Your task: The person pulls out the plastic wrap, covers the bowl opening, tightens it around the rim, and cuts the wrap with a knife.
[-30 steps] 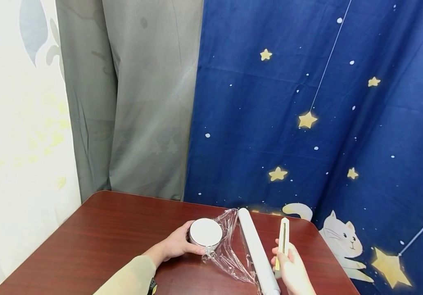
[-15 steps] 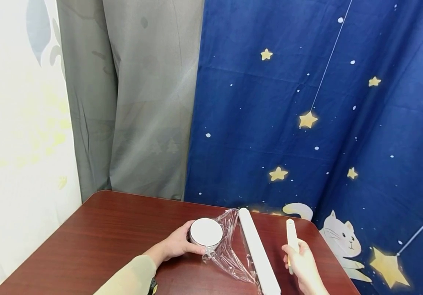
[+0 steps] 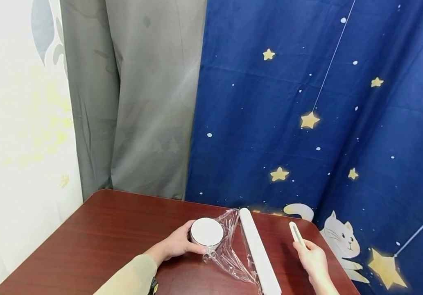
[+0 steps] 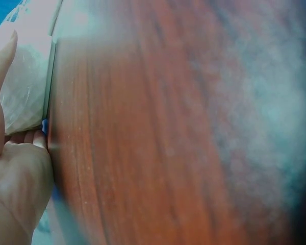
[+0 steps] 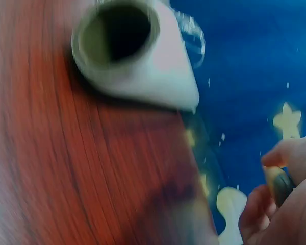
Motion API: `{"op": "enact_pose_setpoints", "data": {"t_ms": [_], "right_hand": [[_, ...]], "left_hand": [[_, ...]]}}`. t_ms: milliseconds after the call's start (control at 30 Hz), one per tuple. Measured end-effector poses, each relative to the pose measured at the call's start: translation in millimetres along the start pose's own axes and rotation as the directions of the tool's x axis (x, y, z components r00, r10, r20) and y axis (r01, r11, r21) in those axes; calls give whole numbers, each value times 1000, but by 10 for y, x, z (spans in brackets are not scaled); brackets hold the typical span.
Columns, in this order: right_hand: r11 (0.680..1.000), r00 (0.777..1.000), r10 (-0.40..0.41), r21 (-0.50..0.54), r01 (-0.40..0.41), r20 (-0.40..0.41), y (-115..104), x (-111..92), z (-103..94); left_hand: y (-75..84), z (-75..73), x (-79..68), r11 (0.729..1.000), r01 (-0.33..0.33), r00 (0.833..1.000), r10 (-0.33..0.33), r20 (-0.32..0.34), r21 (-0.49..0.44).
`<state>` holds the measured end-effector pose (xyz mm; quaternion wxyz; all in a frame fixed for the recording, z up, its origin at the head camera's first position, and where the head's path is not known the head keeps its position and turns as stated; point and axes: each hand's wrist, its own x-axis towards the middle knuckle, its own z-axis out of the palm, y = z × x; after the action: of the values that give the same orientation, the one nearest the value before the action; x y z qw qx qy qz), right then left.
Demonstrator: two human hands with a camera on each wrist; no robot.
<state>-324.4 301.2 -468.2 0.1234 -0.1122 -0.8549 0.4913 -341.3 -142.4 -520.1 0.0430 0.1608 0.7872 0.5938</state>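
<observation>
My left hand (image 3: 177, 244) grips the side of a round container with a flat white top (image 3: 206, 232), fingers behind it and thumb in front. Clear cling film (image 3: 229, 256) stretches from this container, crumpled, to a long white roll of cling film (image 3: 258, 252) lying on the table. In the left wrist view the container's film-covered side (image 4: 25, 87) shows between thumb and fingers. Right of the roll, my right hand (image 3: 313, 260) holds a pale utility knife (image 3: 297, 234) up, pointing away from me. The right wrist view shows the roll's hollow end (image 5: 155, 35) close by.
The dark red wooden table (image 3: 123, 229) carries everything, its rounded far corners near the curtains. A grey curtain (image 3: 152, 102) and a blue star-patterned curtain (image 3: 252, 102) hang right behind it. White fabric (image 3: 19, 164) hangs at the left.
My right hand has moved right, away from the roll, with the utility knife, which now tilts to the left. The left hand, container and roll stay where they were.
</observation>
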Motion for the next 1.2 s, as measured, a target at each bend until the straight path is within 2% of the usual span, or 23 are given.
{"op": "enact_pose_setpoints", "data": {"t_ms": [167,300,400,667,933,1000,1100,1200], "right_hand": [[982,1000,-2,-190,5,11,126,129,-69],[934,999,-10,-356,22,36,215,194,-106],[904,997,5,-426,26,72,264,230,-121],[883,991,58,-470,5,121,319,292,-112],[846,991,44,-532,32,129,389,282,-95],[833,992,46,-553,27,118,392,279,-84],[831,997,29,-556,12,66,352,267,-39],[854,1000,-27,-520,23,0,228,255,51]], "left_hand": [[8,0,-3,1000,-6,1000,6,4,-2],[21,-3,-7,1000,-1,1000,1,3,0],[28,-4,-6,1000,4,1000,-4,3,-1],[9,-14,5,1000,5,1000,-5,2,-4],[-6,6,6,1000,15,1000,-15,7,6],[-7,6,9,1000,11,1000,-11,5,14],[0,-6,10,1000,8,1000,-8,9,15],[4,-35,10,1000,-6,1000,6,1,17]]}}
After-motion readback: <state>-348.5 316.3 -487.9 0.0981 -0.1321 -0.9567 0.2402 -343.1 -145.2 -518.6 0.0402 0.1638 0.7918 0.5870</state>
